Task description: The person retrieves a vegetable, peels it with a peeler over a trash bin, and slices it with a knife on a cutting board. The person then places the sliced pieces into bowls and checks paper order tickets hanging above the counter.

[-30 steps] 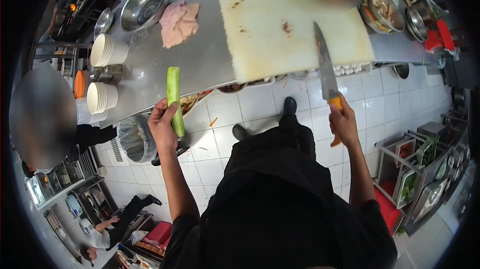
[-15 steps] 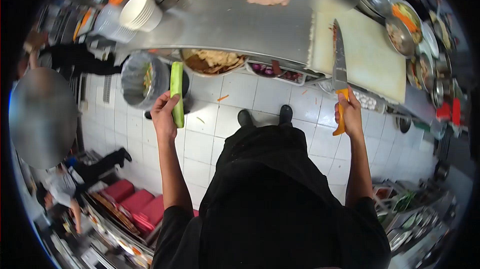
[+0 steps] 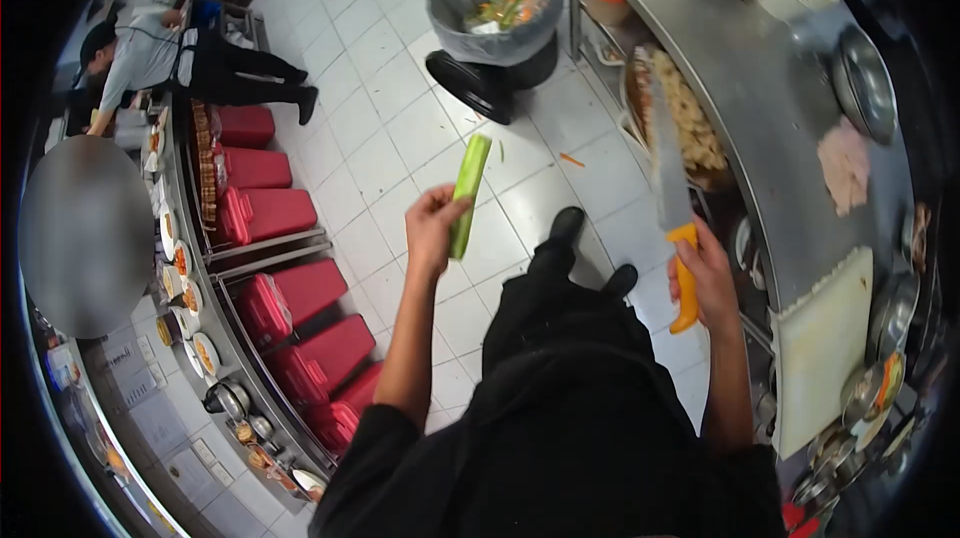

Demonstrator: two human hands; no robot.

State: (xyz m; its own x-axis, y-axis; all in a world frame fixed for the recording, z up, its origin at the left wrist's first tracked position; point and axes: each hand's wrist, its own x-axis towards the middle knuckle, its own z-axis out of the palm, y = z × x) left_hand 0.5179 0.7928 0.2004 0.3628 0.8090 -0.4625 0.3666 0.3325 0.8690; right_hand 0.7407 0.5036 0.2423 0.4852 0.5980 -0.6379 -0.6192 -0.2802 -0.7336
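Note:
My left hand (image 3: 432,228) is closed round a long pale-green cucumber (image 3: 470,193) that looks peeled, held upright over the floor. In my right hand (image 3: 708,273) is a large knife (image 3: 684,283), gripped by its orange-yellow handle. The blade points away from me and passes in front of the counter edge and a pan of food (image 3: 690,113). The two hands are well apart, with the cucumber and knife not touching.
Ahead stands a lined bin (image 3: 455,33) holding vegetable scraps. The steel counter (image 3: 745,88) runs along my right, with a white cutting board (image 3: 825,348) on it. Red bins (image 3: 265,213) line the left counter, where a person (image 3: 150,63) stands. Scraps lie on the tiled floor (image 3: 385,228).
My body and view have turned left, so the counter and board now lie to my right. Both hands still hold the cucumber and the knife.

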